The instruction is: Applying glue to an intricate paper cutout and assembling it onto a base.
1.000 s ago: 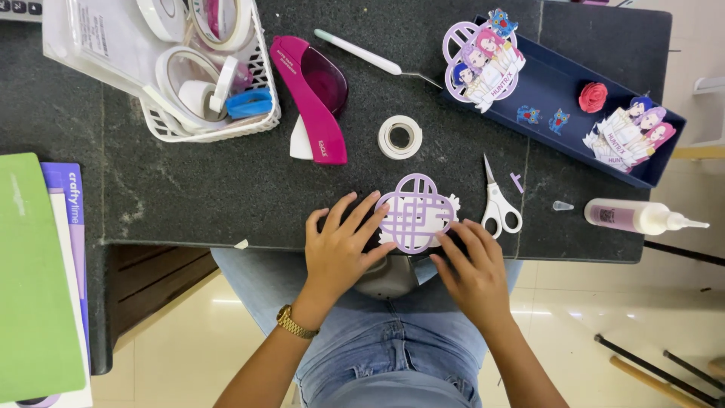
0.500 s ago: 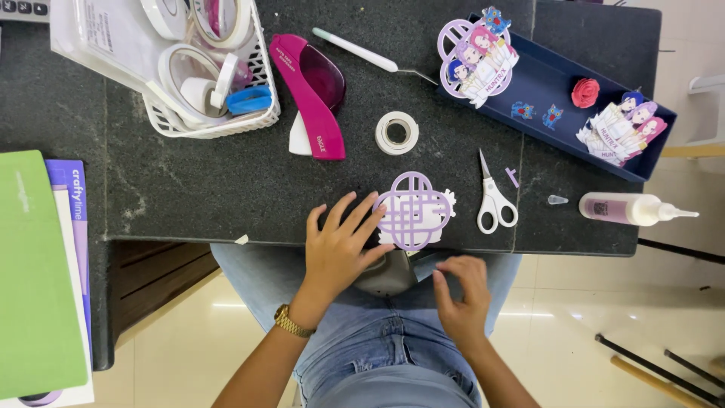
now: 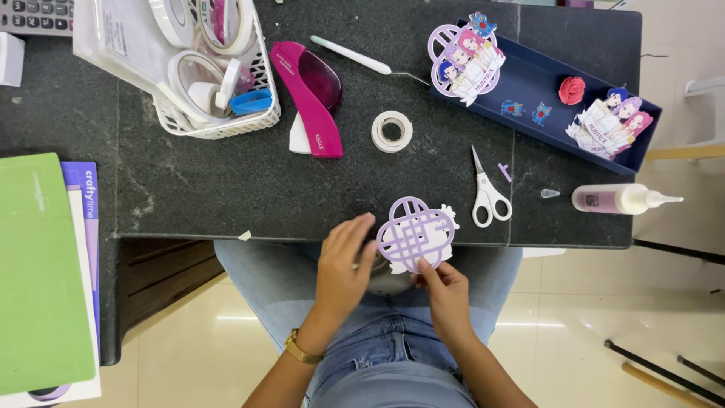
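— Lilac paper is what is being handled? Where is it seen?

— Yes. A lilac lattice cutout (image 3: pixel 414 233), round with a woven-strip pattern and a white layer behind it, is held at the near edge of the dark stone tabletop (image 3: pixel 189 181), partly over the edge and above a lap in blue jeans.

— How is it held?

— The right hand (image 3: pixel 447 296) is closed on the cutout's lower edge, pinched between thumb and fingertips. The left hand (image 3: pixel 341 264), with a gold watch at the wrist, is laid against the cutout's left side; its fingers are loosely curved, and whether anything is gripped cannot be told.

— What is placed nearby?

— White-handled scissors (image 3: pixel 485 193) are laid just right of the cutout, blades pointing away. A glue bottle (image 3: pixel 618 199) is lying on its side further right. A small roll of white tape (image 3: pixel 392 131) is set beyond the cutout, with a magenta tape dispenser (image 3: pixel 311 92) to its left and a white basket (image 3: pixel 226 121) of tape rolls beyond that. A navy tray (image 3: pixel 544 87) at the far right is filled with finished cartoon-figure toppers. A green cutting mat (image 3: pixel 41 264) is seen at the far left.
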